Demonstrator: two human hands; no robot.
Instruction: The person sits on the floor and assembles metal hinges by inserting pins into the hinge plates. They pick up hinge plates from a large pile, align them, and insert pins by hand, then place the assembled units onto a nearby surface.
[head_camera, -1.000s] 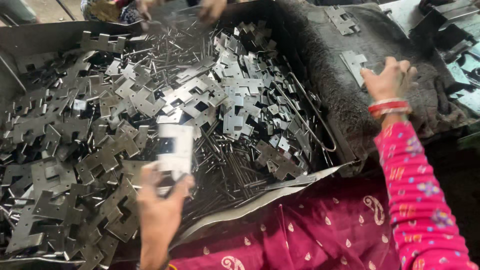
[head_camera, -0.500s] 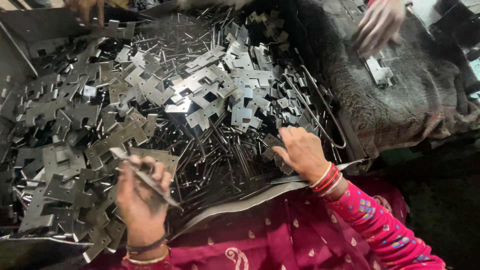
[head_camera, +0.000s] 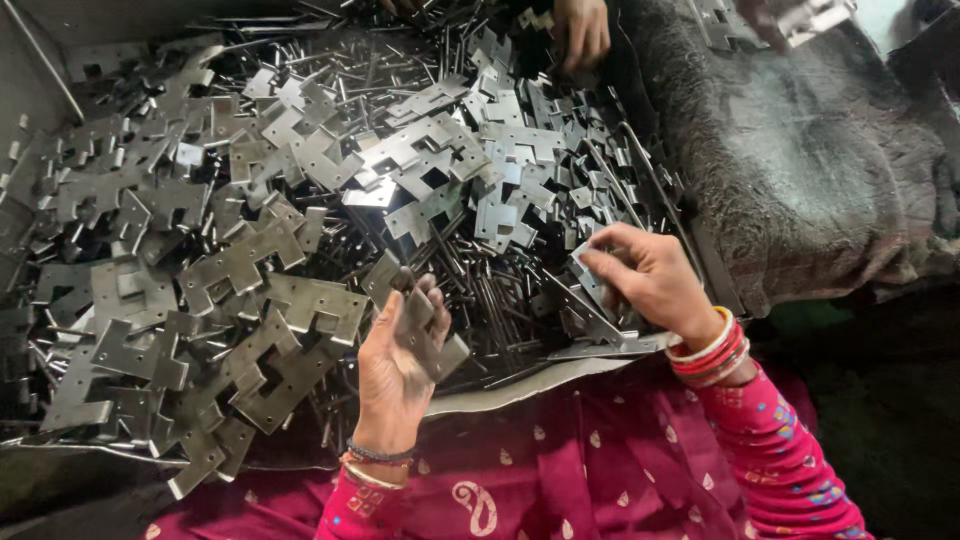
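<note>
Head | left hand (head_camera: 400, 360) grasps hinge plate (head_camera: 425, 325) | right hand (head_camera: 650, 280) grip apparently pinching plate (head_camera: 590, 280) | pin heap (head_camera: 480, 290) between

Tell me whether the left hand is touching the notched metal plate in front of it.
Touching. The head view shows the left hand with the notched metal plate lying across its open palm, fingers curled behind it.

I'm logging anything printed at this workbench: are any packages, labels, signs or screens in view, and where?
None in view: no package, label, sign or screen.
Only bare things show: a heap of grey metal hinge plates and thin rods in a metal tray, and a dark fuzzy cloth to the right.
The left hand holds a plain hinge plate; the right hand grips another plate.
</note>
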